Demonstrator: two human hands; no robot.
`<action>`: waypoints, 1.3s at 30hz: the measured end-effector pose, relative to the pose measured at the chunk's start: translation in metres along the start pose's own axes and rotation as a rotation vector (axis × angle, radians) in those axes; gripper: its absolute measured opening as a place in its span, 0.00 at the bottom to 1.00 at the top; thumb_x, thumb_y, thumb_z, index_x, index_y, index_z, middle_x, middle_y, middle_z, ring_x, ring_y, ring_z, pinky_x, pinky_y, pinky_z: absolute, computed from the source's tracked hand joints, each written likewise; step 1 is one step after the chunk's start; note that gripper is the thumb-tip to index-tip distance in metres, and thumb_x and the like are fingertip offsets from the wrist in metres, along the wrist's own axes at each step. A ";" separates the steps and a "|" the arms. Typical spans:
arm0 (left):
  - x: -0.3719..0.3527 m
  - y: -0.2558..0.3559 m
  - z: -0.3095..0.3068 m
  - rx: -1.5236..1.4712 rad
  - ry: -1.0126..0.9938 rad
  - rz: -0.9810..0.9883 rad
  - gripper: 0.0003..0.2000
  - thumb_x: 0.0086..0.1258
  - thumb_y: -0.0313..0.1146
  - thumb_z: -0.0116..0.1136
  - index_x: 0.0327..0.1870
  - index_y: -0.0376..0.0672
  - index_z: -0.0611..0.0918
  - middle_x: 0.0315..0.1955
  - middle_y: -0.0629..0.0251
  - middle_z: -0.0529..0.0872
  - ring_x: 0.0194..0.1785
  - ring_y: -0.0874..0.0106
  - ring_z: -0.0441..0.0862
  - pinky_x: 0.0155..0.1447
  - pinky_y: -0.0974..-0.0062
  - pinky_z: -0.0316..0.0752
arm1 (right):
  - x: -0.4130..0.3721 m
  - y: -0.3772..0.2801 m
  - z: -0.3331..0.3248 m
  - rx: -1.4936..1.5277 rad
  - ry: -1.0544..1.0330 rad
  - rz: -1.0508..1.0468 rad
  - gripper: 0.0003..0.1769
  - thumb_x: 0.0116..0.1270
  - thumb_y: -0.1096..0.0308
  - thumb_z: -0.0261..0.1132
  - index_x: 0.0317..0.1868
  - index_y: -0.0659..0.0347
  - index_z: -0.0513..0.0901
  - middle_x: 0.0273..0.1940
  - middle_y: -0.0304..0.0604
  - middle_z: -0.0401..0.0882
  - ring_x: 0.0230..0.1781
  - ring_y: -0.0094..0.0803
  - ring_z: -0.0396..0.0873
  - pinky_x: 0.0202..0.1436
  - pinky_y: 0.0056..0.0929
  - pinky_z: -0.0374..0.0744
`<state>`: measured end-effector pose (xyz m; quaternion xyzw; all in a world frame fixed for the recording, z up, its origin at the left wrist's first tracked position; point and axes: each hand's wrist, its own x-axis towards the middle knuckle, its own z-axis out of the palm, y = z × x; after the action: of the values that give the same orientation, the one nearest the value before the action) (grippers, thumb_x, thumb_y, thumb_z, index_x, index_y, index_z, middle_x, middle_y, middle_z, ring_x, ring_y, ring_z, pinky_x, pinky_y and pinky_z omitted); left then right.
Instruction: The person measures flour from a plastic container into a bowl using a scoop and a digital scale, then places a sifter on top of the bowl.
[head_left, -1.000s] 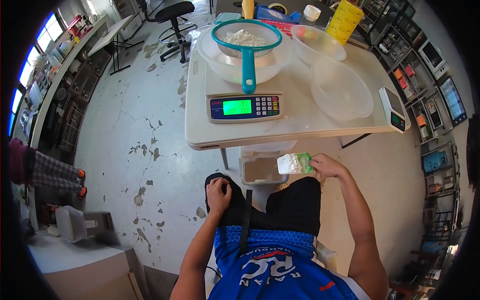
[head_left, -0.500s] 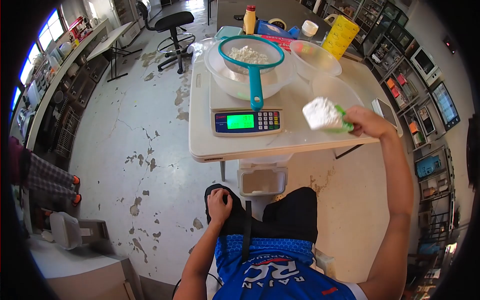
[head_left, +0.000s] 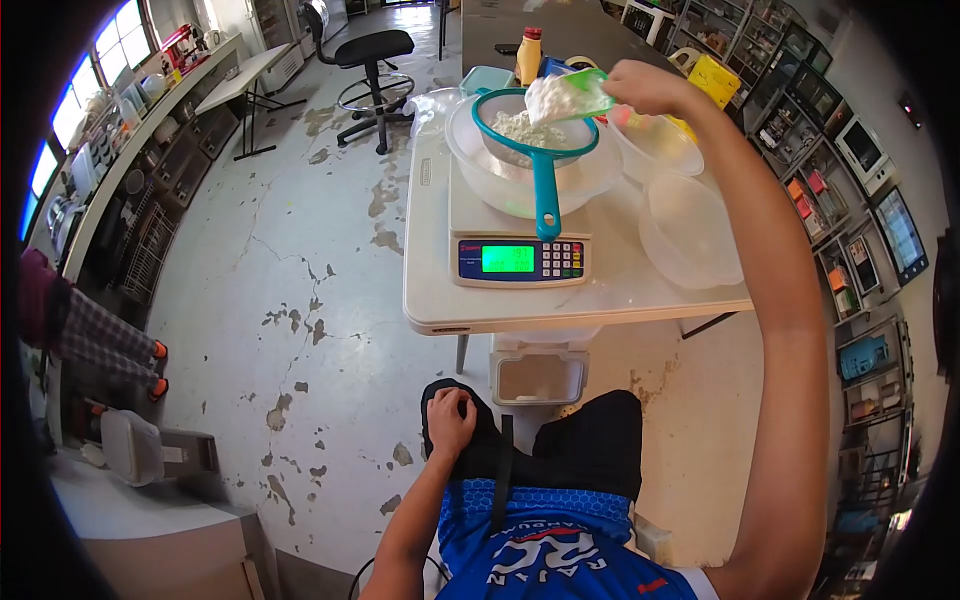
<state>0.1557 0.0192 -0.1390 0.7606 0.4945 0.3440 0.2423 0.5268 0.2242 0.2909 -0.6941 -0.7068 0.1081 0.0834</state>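
Note:
My right hand (head_left: 650, 88) is closed on the handle of a green scoop (head_left: 598, 88) heaped with white powder. The scoop is tilted over a teal-rimmed strainer (head_left: 545, 186), which holds more white powder (head_left: 520, 128). Under the strainer is a large translucent bowl (head_left: 490, 185), standing on a digital scale (head_left: 465, 262) with a lit green display. My left hand (head_left: 450, 422) rests on my knee, fingers loosely bent and holding nothing.
On the white table (head_left: 430, 250), a translucent container (head_left: 690, 235) and another bowl (head_left: 660, 145) stand right of the scale. A yellow bottle (head_left: 529, 58) is behind. Below is a bin (head_left: 540, 378). Another person's legs (head_left: 105, 330) show at left.
My right hand has carried the scoop of powder up and left, from above the container at the right to over the strainer. My left hand stays on my knee. The view has shifted slightly.

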 end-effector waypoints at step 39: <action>0.001 0.003 0.000 0.014 0.026 0.008 0.03 0.56 0.30 0.59 0.28 0.42 0.80 0.29 0.65 0.82 0.43 0.65 0.78 0.46 0.67 0.68 | -0.031 -0.023 -0.005 -0.485 0.510 0.098 0.18 0.59 0.60 0.55 0.30 0.68 0.82 0.31 0.57 0.82 0.34 0.52 0.81 0.39 0.46 0.79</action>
<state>0.1581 0.0192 -0.1370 0.7596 0.4970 0.3514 0.2291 0.5062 0.1928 0.3031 -0.7315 -0.6343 -0.2357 0.0843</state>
